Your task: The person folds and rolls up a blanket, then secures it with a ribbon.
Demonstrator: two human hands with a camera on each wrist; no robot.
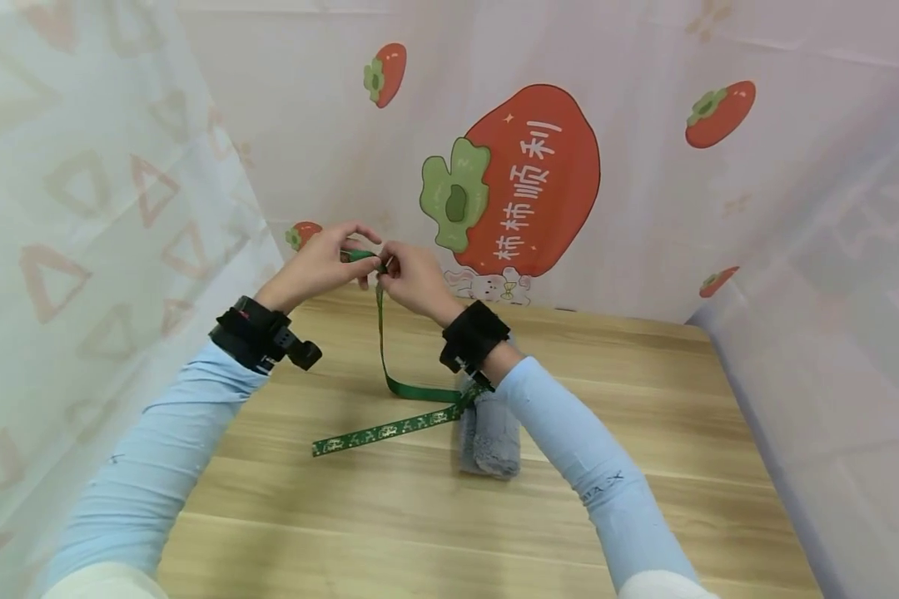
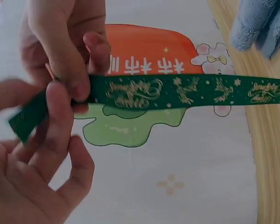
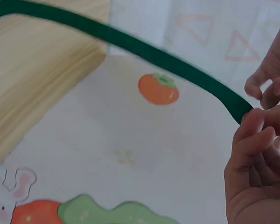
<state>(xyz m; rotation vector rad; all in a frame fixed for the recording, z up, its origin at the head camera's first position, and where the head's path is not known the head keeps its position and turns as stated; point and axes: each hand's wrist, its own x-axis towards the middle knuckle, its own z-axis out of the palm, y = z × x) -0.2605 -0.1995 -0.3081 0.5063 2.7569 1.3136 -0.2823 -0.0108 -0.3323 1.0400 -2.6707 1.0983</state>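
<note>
With left hand (image 1: 325, 261) and right hand (image 1: 417, 278) close together, pinching the ribbon (image 2: 177, 90) between them near one tip, with the towel (image 1: 496, 441) below the right hand. Probably straightening that tip; next, likely calling for a gentle, steady pull.

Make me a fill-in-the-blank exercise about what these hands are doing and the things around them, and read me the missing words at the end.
1. The left hand and the right hand both pinch the same ____ ribbon.
2. Seen from the head camera, the ribbon's loose end points to the ____ of the fuzzy gray roll.
3. The sleeves on both forearms are light ____.
4. Each wrist wears a strap colored ____.

Missing words: green; left; blue; black.
</note>
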